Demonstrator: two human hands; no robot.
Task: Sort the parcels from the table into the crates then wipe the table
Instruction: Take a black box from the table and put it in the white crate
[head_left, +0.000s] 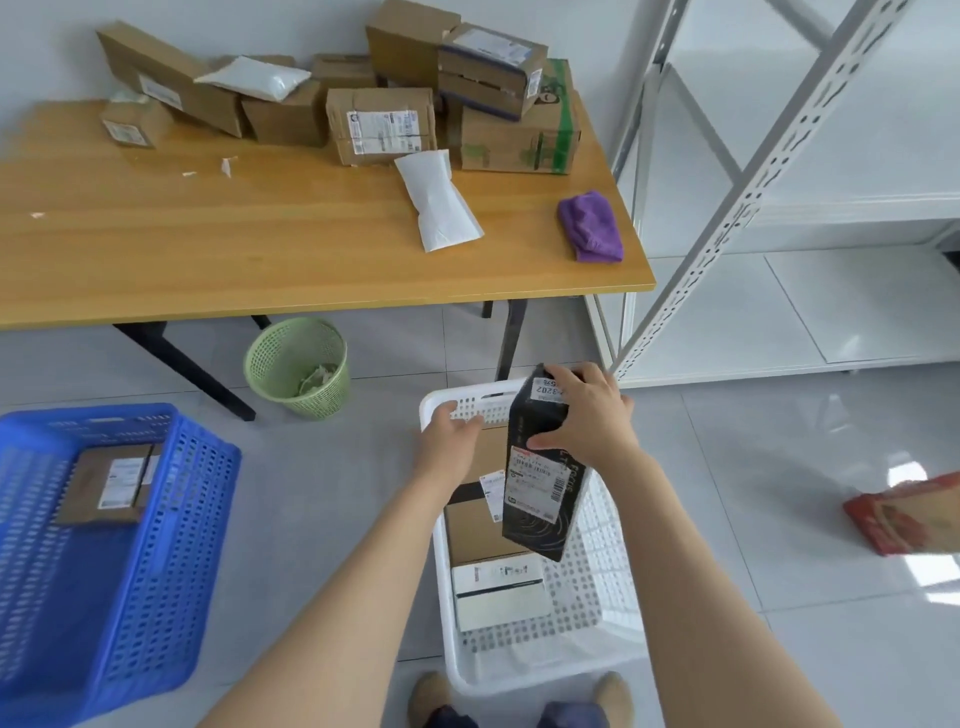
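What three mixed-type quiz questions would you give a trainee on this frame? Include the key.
1. Multiple choice: what does the right hand grip above the white crate? A) a brown carton B) the black box C) a white mailer
2. True or false: the blue crate holds no parcel.
3. Fill in: the purple cloth lies on the ___, near its right edge.

Key
1. B
2. False: a brown parcel lies in it.
3. table
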